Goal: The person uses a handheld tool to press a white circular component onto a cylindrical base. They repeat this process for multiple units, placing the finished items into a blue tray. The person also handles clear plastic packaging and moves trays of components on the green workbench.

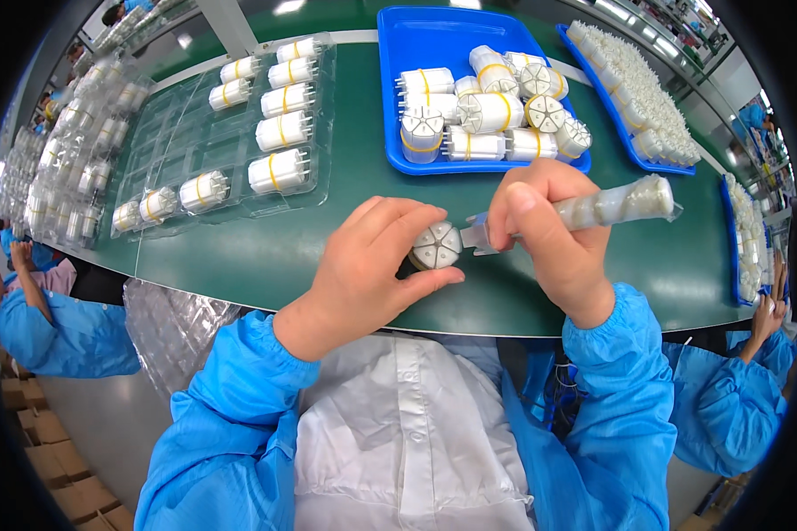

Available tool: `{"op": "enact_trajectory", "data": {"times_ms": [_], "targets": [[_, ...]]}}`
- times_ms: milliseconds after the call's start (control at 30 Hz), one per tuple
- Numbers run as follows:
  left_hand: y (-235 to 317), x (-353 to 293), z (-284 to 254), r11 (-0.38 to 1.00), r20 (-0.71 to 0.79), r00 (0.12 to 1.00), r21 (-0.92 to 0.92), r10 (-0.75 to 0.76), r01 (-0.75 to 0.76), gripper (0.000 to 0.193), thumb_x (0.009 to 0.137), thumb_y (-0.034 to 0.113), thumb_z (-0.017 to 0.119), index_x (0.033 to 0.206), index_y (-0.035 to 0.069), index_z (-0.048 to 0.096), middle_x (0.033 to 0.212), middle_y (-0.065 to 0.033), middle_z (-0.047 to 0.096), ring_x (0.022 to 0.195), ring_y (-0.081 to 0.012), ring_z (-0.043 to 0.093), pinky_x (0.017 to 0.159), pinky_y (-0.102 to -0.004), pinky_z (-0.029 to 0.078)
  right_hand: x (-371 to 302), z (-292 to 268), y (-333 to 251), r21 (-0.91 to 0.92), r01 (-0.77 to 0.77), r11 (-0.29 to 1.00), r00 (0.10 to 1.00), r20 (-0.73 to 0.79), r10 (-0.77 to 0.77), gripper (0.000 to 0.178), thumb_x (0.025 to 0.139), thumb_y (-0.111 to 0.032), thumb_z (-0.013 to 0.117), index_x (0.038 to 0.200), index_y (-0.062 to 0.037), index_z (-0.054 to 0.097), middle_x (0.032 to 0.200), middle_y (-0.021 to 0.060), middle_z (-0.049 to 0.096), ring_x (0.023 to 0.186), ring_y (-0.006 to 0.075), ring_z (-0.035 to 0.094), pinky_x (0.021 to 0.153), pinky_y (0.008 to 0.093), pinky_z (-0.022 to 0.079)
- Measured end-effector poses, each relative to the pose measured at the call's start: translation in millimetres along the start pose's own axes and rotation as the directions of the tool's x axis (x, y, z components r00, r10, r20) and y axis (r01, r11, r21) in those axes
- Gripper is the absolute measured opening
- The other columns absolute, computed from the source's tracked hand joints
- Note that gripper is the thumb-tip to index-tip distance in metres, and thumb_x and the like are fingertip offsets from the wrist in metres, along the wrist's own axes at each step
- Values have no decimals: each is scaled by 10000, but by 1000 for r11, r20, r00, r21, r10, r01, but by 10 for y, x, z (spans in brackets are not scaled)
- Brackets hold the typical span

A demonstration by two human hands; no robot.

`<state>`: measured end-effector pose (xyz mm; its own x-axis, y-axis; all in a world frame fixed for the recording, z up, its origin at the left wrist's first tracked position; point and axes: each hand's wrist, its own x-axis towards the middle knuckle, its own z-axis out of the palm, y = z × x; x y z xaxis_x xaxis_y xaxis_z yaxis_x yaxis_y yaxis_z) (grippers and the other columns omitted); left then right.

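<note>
Not possible to read any text, label, brand, number or sign, neither on the round white cylinder (437,245) at near middle nor on the translucent tube (615,205) to the right of it. Also not readable on the blue tray (452,35) farther away, on the clear tray (321,190) at left, or on the cardboard boxes (53,460) at near left. Too small and blurred for reading in the far background.

Green tabletop (199,252) carrying a clear compartment tray (190,137) at ten o'clock and blue trays (425,44) at one, two and three
</note>
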<state>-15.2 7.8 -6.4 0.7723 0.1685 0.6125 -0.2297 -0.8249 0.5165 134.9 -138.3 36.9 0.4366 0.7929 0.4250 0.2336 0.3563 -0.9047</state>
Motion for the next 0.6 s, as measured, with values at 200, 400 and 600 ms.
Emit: {"op": "enact_trajectory", "data": {"times_ms": [200, 400, 600], "targets": [[-14, -1, 12, 1000, -7, 1000, 13, 18, -18, 578, 654, 246, 895, 1120, 19, 638, 1018, -128, 652, 882, -298, 623, 723, -378, 505, 10, 66, 86, -35, -39, 999, 999, 18, 39, 259, 960, -108, 623, 713, -48, 569, 658, -15, 561, 589, 35, 467, 505, 238, 363], [145, 34, -34, 981, 67, 983, 100, -174, 166, 550, 664, 197, 888, 1122, 18, 640, 1050, -127, 644, 896, -278, 624, 718, -365, 505, 26, 72, 119, -66, -82, 994, 996, 23, 84, 281, 959, -105, 614, 697, -60, 526, 657, -18, 559, 594, 32, 464, 509, 237, 363], [75, 18, 56, 995, -2, 997, -66, -79, 79, 528, 709, 49, 793, 1197, 16, 593, 1065, -131, 647, 920, -281, 626, 790, -364, 513, 63, -18, -37, 116, -102, 988, 990, -82, 111, 278, 978, -126, 581, 712, -61, 534, 671, 14, 594, 608, 69, 524, 552, 247, 422]]}}
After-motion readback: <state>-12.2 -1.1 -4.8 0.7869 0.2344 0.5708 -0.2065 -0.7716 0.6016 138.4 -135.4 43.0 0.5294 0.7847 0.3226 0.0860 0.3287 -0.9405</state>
